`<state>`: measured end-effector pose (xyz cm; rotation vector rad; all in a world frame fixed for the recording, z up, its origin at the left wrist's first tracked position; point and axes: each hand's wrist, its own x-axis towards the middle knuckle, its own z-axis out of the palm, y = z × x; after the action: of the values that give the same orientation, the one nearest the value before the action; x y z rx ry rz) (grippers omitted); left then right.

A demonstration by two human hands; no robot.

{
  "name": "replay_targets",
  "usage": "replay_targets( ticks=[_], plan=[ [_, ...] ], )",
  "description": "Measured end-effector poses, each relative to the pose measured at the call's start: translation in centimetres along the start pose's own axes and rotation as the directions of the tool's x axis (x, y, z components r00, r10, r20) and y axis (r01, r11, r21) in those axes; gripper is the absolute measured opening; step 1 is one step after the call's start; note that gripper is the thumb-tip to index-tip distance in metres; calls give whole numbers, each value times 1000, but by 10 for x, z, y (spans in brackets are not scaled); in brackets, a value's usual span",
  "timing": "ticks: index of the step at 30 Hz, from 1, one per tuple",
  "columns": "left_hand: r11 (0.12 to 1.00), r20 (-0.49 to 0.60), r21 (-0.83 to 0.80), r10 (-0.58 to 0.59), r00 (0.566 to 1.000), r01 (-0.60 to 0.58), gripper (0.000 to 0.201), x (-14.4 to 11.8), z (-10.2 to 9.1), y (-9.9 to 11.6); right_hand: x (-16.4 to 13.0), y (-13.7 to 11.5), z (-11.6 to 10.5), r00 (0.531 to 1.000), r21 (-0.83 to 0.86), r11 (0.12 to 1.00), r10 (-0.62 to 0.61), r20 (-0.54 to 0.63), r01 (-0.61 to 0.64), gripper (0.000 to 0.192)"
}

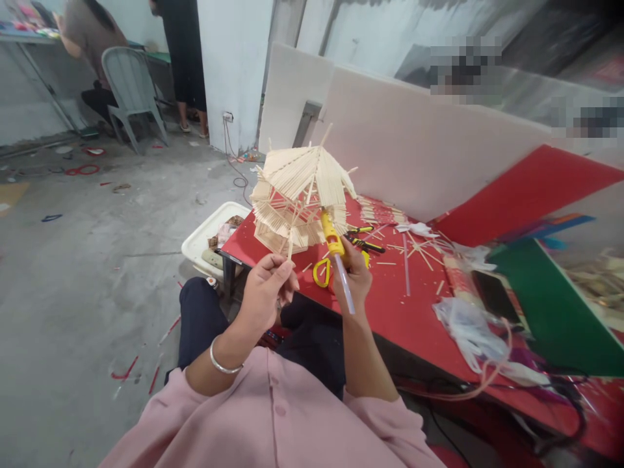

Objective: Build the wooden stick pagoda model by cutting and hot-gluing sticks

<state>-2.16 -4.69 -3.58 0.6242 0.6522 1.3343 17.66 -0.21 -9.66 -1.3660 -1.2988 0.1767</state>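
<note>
Grey concrete floor (121,260) runs off to my left, and at least two white panels (390,130) lean behind the red bench (390,309). Farther back I see two people (180,52); one green board (560,312) is at the bench's right, one plastic chair (129,81) at the far left. From my remote seat I find one tiered stick model (292,172) over the bench's left end; whether it rests there I cannot tell. I judge it light, stiff, not slippery and fragile at its joints, best taken by a rib or the lower rim. The left hand (270,286) pinches one projecting stick (290,250) at its near side; the right hand (355,273) is wrapped around one yellow glue gun (332,237), nozzle beside the model, contact unclear. Smaller still, I count one black slab (494,294), likely a phone, one pair of yellow-handled scissors (316,273), one clear glue stick (346,286) jutting from the gun's rear, and loose sticks (387,263) too many to number.
</note>
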Motion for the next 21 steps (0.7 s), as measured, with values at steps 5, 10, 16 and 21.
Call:
replay_targets(
  ticks=[5, 10, 16, 21],
  plan=[
    [1000, -3, 2, 1, 1000, -1, 47, 0, 0, -1, -2, -3, 2, 998, 53, 996, 69, -8, -68, 48],
    [1000, -2, 1, -5, 1000, 5, 47, -1, 0, -1, -5, -9, 3, 995, 74, 997, 9, 95, -16, 43],
    [1000, -2, -6, -5, 1000, 5, 47, -1, 0, -1, -3, -10, 5, 974, 226, 959, 126, 189, -168, 38],
    [1000, -9, -9, -8, 1000, 8, 47, -1, -2, -2, -2, -4, 8, 971, 284, 936, 161, 174, -207, 47]
  ],
)
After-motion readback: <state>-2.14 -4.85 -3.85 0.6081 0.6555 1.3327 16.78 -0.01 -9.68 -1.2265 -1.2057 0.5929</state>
